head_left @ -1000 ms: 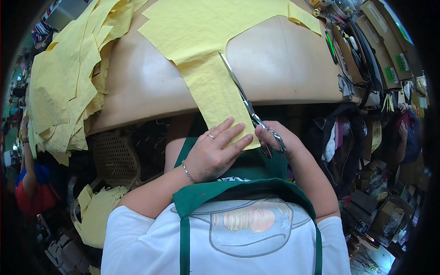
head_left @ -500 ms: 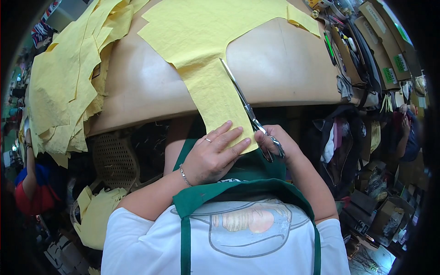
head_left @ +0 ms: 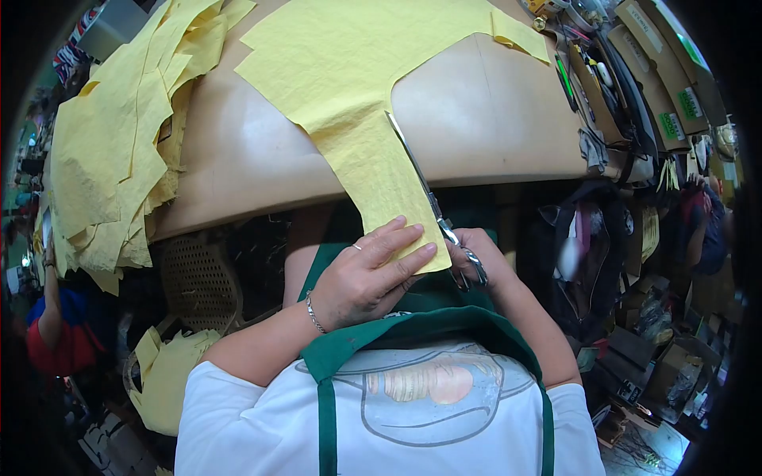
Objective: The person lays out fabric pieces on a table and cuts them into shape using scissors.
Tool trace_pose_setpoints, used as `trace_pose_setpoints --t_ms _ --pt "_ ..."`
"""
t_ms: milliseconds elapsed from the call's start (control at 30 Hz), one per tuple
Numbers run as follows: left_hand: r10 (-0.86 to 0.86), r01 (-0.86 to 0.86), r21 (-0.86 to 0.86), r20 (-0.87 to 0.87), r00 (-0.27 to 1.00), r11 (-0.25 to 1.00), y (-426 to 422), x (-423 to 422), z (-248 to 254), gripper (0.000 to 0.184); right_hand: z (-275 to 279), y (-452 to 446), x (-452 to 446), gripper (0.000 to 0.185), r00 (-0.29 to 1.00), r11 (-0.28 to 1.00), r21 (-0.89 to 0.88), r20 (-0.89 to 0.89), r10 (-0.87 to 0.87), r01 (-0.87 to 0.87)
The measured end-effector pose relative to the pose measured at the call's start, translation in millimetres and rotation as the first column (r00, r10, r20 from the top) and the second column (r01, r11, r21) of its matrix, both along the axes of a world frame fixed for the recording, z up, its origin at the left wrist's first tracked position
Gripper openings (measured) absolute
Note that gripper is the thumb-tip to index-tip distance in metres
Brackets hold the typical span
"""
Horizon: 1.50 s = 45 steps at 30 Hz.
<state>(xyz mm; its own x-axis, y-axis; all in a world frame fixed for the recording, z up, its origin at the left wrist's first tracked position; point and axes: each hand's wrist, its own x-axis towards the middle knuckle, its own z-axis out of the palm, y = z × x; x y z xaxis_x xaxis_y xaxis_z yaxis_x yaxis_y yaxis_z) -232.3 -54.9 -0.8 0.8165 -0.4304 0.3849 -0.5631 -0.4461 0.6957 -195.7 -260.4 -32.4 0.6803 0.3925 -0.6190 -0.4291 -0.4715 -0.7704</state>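
Observation:
A large yellow sheet (head_left: pixel 341 67), cloth-like and creased, lies over the table edge, and a narrow strip of it hangs down towards me. My left hand (head_left: pixel 373 274) is closed on the strip's lower end, fingers lying on top and the thumb hidden underneath. In my right hand (head_left: pixel 488 258) is a long pair of metal scissors (head_left: pixel 429 194), fingers in the handle loops. The blades run along the strip's right edge, tips pointing up near the sheet's inner corner; they look nearly closed.
Stacked yellow pieces (head_left: pixel 111 151) overhang the table (head_left: pixel 492 119) at the left. Below them, more yellow pieces (head_left: pixel 171 381) rest by a woven chair (head_left: pixel 202 274). Cardboard boxes (head_left: pixel 647 75) and pens fill the right end. Other people are at both sides.
The scissors and my right hand have shifted slightly down towards me, and the tips sit a little lower along the strip. My left hand still grips the lower end.

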Motion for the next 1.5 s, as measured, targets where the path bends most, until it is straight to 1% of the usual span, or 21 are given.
trace_pose_setpoints --t_ms 133,200,300,400,533,600,633,733,900,1000,1100,1233,1433,1500 --pt "-0.006 0.005 -0.038 -0.025 1.0 0.999 -2 1 1 0.041 -5 -1 -3 0.059 1.0 1.0 -0.009 -0.004 -0.001 0.001" --pt "-0.01 0.01 -0.04 -0.001 1.0 0.999 -2 2 -2 0.041 -11 -1 -4 0.059 1.0 1.0 -0.001 -0.004 0.011 -0.011" --pt "-0.038 0.038 -0.035 0.005 0.999 0.999 -4 1 0 0.041 -26 -2 1 0.061 1.0 0.996 0.091 0.004 0.005 -0.005" --pt "-0.054 0.054 -0.017 0.007 0.998 0.998 -4 -2 -1 0.041 -23 -2 10 0.065 0.997 0.979 0.194 0.06 0.051 -0.061" --pt "-0.053 0.054 -0.005 0.015 0.998 0.999 -5 -3 -1 0.04 -22 0 16 0.068 0.998 0.971 0.23 -0.001 0.062 -0.06" --pt "-0.09 0.09 -0.017 -0.026 0.996 0.996 -4 -4 -1 0.045 -18 1 17 0.068 0.998 0.971 0.235 -0.03 0.054 -0.045" --pt "-0.111 0.11 -0.024 -0.047 0.993 0.994 -4 -4 -1 0.047 -19 1 16 0.067 0.999 0.972 0.231 -0.017 0.034 -0.03" --pt "-0.142 0.139 -0.04 -0.079 0.987 0.989 -4 -2 0 0.046 -24 1 12 0.066 1.0 0.976 0.217 0.007 -0.015 0.013" --pt "-0.192 0.175 -0.122 -0.147 0.97 0.977 -3 -1 6 0.041 -33 -5 5 0.063 0.997 0.987 0.146 0.03 -0.07 0.065" --pt "-0.226 0.195 -0.175 -0.176 0.958 0.965 -3 1 8 0.039 -43 -10 -1 0.062 0.995 0.987 0.142 0.067 -0.079 0.069" --pt "-0.257 0.216 -0.213 -0.187 0.948 0.953 -4 2 9 0.036 -36 -12 -5 0.059 0.995 0.988 0.123 0.028 -0.099 0.094" --pt "-0.304 0.227 -0.304 -0.239 0.922 0.925 -7 4 10 0.033 -31 -15 -12 0.056 0.992 0.993 0.079 0.083 -0.099 0.092" --pt "-0.315 0.236 -0.31 -0.236 0.919 0.921 -12 4 14 0.031 -38 -27 -18 0.059 0.993 0.996 0.049 0.081 -0.08 0.076" --pt "-0.305 0.233 -0.321 -0.195 0.932 0.918 -13 4 12 0.036 -36 -28 -17 0.061 0.994 0.996 0.041 0.071 -0.079 0.076"
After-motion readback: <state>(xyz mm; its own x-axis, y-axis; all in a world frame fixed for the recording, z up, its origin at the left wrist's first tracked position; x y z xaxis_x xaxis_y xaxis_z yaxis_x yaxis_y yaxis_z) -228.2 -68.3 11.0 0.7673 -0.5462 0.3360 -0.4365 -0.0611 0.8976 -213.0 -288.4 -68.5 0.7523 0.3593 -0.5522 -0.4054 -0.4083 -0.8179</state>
